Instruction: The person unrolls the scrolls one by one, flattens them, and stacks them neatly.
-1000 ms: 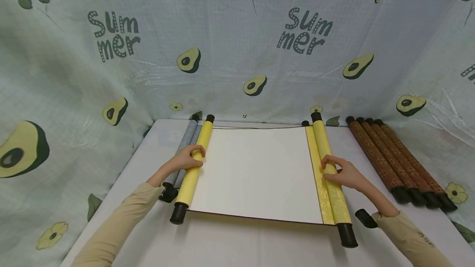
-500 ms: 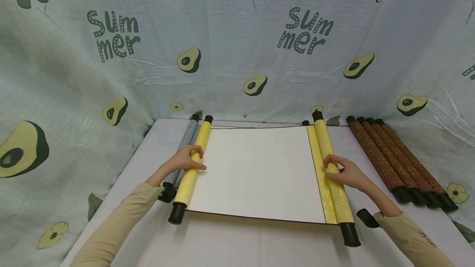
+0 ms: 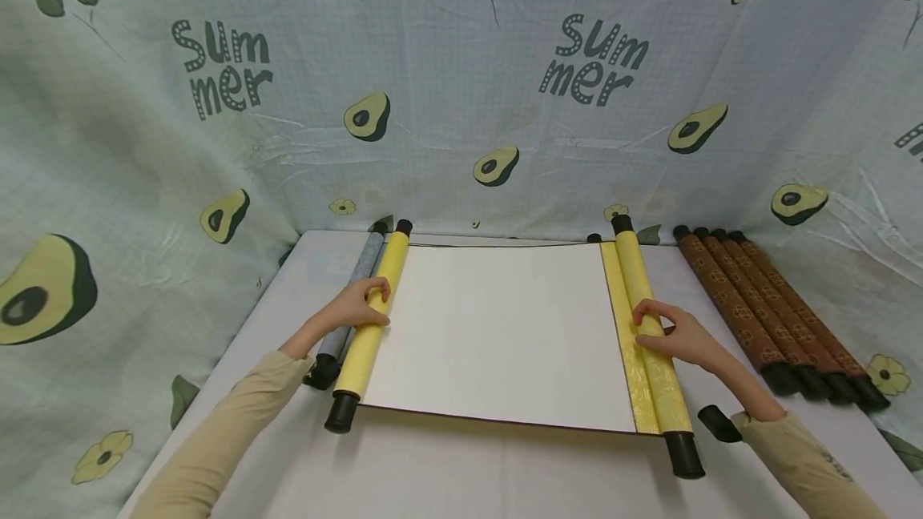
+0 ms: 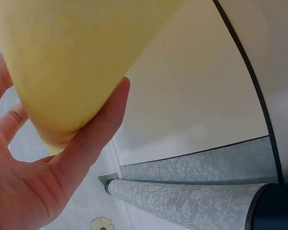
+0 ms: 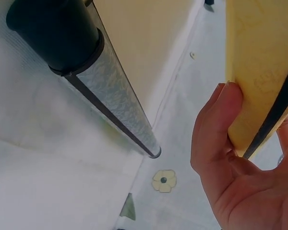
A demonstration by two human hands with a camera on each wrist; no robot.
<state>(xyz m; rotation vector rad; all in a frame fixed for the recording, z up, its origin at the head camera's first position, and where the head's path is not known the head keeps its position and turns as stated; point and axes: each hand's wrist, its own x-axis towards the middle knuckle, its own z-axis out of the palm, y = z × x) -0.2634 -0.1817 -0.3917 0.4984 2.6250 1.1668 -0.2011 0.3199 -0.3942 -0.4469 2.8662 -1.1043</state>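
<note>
A yellow hanging scroll is stretched open between both hands, its white sheet (image 3: 497,335) facing up. My left hand (image 3: 349,307) grips the scroll's left roll (image 3: 359,363), fingers over the far side and thumb at the inner edge. My right hand (image 3: 679,333) holds the right roll (image 3: 667,399) between thumb and fingers, beside a flat yellow band. Black caps finish both rolls. Below lies a grey-blue patterned scroll (image 4: 192,201), mostly hidden from above by the yellow one. One of its black-capped rollers (image 5: 117,96) shows below in the right wrist view.
Several brown patterned scrolls (image 3: 782,315) with black ends lie side by side at the table's right. The white table (image 3: 461,479) meets a hanging cloth (image 3: 433,46) printed with avocados behind and at the sides.
Both hands have drawn slightly apart, the left roll going left and the right roll going right. The left thumb, stretched over the sheet half a second ago, is back against its roll.
</note>
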